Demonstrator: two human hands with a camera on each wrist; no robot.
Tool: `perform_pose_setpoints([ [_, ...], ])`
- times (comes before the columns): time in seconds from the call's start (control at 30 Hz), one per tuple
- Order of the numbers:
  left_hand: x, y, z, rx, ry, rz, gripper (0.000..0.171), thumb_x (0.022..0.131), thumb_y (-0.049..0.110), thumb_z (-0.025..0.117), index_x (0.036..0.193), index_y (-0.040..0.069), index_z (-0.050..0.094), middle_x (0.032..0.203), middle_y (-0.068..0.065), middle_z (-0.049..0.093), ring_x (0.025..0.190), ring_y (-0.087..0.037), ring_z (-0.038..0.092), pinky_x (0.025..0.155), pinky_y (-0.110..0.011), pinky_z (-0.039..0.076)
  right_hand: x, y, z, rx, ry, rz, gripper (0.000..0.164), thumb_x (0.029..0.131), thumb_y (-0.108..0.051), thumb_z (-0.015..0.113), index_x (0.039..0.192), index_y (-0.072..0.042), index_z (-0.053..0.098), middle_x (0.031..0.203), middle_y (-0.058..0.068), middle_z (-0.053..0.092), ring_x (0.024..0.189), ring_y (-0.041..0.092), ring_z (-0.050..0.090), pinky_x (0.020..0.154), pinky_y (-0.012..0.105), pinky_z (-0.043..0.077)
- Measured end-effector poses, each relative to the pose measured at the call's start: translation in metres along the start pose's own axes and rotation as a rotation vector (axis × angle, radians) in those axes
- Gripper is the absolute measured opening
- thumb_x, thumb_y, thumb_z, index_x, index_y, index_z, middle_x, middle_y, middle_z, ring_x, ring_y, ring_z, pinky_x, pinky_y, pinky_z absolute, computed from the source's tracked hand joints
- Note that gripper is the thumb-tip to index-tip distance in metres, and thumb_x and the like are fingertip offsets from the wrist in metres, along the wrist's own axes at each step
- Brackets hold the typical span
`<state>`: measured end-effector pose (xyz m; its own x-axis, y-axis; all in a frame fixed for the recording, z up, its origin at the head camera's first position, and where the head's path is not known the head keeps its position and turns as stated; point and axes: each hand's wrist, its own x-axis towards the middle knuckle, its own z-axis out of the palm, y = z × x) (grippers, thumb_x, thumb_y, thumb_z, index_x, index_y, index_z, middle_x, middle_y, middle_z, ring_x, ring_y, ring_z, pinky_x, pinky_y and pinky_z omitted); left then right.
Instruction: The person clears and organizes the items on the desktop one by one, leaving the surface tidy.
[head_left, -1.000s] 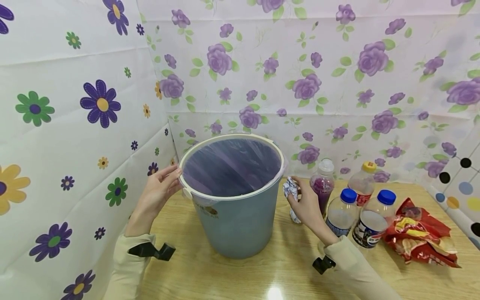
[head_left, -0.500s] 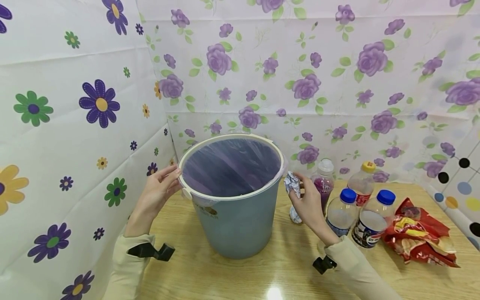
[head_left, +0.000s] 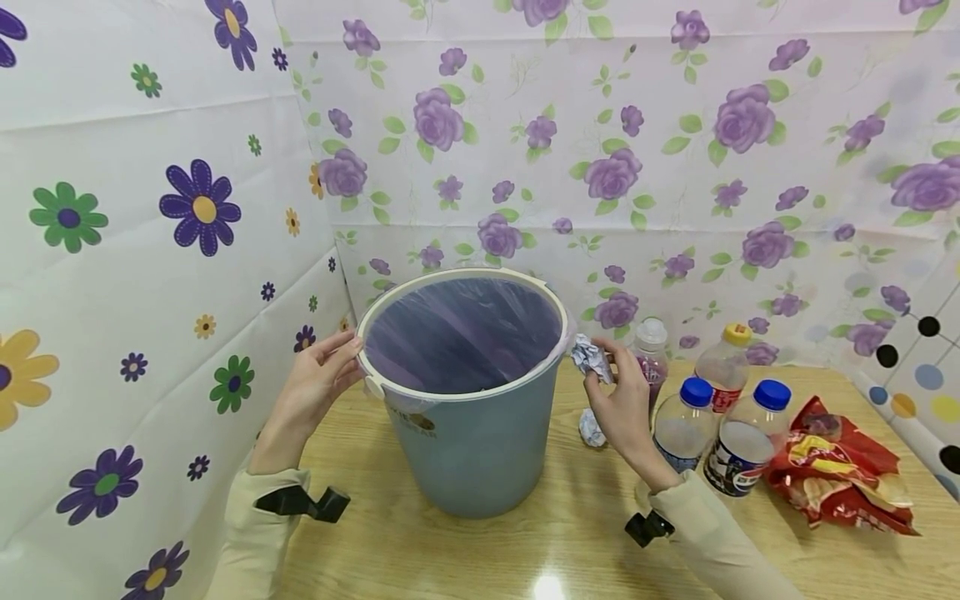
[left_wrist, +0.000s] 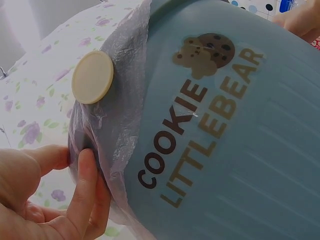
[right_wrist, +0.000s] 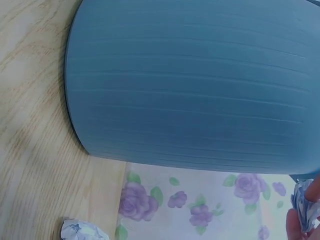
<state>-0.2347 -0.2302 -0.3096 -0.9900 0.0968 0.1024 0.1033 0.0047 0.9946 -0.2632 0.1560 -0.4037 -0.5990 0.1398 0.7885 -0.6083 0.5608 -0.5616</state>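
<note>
A blue-grey trash can stands upright, lined with a thin clear bag and fitted with a cream rim ring. At its left rim, my left hand pinches the bag-covered edge between thumb and fingers; the left wrist view shows the bag hanging over the outside. My right hand holds a crumpled paper ball between thumb and fingers, just right of the rim and slightly below it. Another crumpled paper ball lies on the table below that hand.
Right of my right hand stand several bottles: one with purple liquid, a yellow-capped bottle and blue-capped bottles. A red snack bag lies beyond them on the wooden table. Flowered sheets hang behind and at the left.
My right hand has lifted the paper ball up from beside the trash can to near rim height, uncovering the other ball on the table. The left hand and trash can stay put.
</note>
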Motion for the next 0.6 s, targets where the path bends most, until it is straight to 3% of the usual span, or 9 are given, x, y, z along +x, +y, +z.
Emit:
perform_pose_setpoints([
  [0.3,-0.001,0.001,0.000,0.002,0.002,-0.003,0.068,0.100,0.024,0.054,0.151,-0.007,0.019,0.122,-0.002,0.053,0.097,0.002,0.063,0.087,-0.012,0.053,0.006,-0.006,-0.003,0.027,0.033,-0.013,0.044,0.082,0.008,0.060,0.125,-0.004,0.060,0.107,0.017,0.061,0.095,0.015,0.053,0.070,0.004,0.041],
  [0.6,0.000,0.001,-0.001,0.002,0.000,-0.007,0.068,0.100,0.024,0.053,0.151,-0.007,0.019,0.126,-0.006,0.051,0.098,0.002,0.063,0.088,-0.012,0.053,0.014,-0.010,-0.007,0.052,0.063,-0.024,0.048,0.084,0.008,0.061,0.129,-0.008,0.059,0.106,0.015,0.059,0.084,0.011,0.047,0.052,0.012,0.035],
])
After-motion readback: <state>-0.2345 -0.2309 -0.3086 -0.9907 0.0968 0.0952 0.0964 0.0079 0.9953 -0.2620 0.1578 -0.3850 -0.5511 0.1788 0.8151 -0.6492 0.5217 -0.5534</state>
